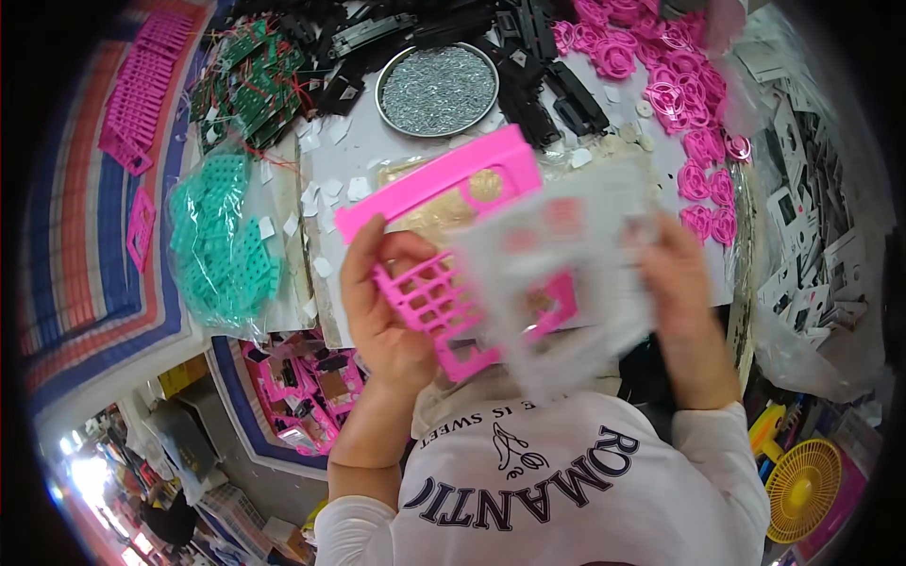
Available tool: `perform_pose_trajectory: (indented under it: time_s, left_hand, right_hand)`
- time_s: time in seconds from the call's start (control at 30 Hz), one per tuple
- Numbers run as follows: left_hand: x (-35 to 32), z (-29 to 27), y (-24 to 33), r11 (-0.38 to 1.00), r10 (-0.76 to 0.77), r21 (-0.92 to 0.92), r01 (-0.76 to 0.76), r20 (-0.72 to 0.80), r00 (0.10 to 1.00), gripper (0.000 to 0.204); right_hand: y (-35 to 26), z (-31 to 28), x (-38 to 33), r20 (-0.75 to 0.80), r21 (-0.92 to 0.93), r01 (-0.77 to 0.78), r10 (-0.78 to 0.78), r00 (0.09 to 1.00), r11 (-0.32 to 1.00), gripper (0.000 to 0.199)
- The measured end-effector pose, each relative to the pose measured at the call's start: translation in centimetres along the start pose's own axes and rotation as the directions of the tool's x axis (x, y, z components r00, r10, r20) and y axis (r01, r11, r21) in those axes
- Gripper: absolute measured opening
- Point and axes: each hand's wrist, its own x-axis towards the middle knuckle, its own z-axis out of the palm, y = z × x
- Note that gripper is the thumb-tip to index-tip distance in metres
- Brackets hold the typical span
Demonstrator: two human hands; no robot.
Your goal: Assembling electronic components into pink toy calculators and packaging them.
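My left hand (385, 316) grips the left side of a bright pink plastic casing (429, 193), which has a grid of square openings and a round hole. The casing is tilted above the worktable. My right hand (678, 283) holds a thin whitish panel (599, 241) by its right edge. Red marks and a cut-out window show on that panel, and motion blurs it. The panel overlaps the right part of the casing and hides it; whether the two touch, I cannot tell. Fingers of my right hand are blurred but closed at the edge.
Behind stands a round dish (379, 102) of small silver screws (437, 90), with black plastic parts (576, 99) around it. Green circuit boards (250, 85) and bagged teal keypads (222, 236) lie left. Pink round parts (679, 94) and pale panels (788, 208) lie right.
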Motion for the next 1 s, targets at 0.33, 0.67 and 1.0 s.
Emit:
perform_pose_trajectory:
  time_s: [0.33, 0.67, 1.0]
  left_hand:
    - [0.1, 0.0, 2.6, 0.911, -0.316, 0.243, 0.332, -0.106, 0.943, 0.084]
    - [-1.2, -0.5, 1.6, 0.952, -0.167, 0.203, 0.230, -0.285, 0.944, 0.093]
    - [-2.2, -1.0, 0.2, 0.839, -0.031, 0.532, 0.112, -0.159, 0.987, 0.125]
  right_hand:
    - [0.6, 9.6, 3.3, 0.152, 0.300, -0.021, -0.026, 0.988, 0.954, 0.091]
    - [1.0, 10.5, 2.2, 0.229, 0.258, 0.050, -0.111, 0.967, 0.965, 0.066]
    - [1.6, 10.9, 2.0, 0.194, 0.176, 0.165, -0.199, 0.961, 0.971, 0.064]
